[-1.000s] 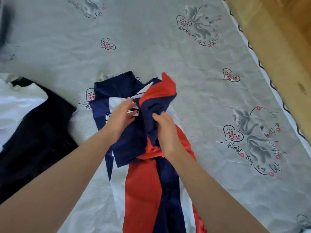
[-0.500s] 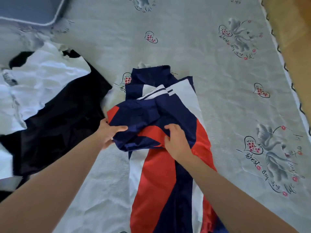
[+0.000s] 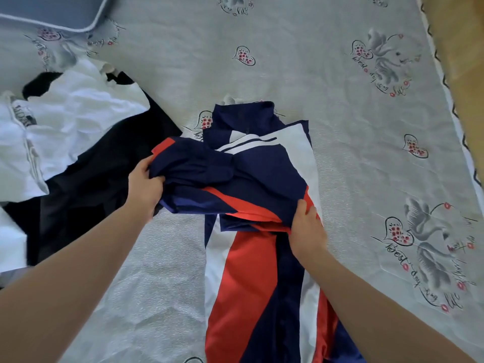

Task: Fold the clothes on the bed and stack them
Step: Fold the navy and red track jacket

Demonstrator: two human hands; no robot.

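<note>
On bed [image 3: 327,127], jacket [image 3: 262,174] stretches between gripping left hand [image 3: 145,188] and right hand [image 3: 307,231].

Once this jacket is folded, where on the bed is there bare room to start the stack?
Bare sheet lies to the right of the jacket, out to the bed's edge, and beyond its collar toward the pillow. A narrower strip lies between the forearms. The left side is crowded: the white garment on the black garment, close beside the left hand. The right hand grips the jacket.
</note>
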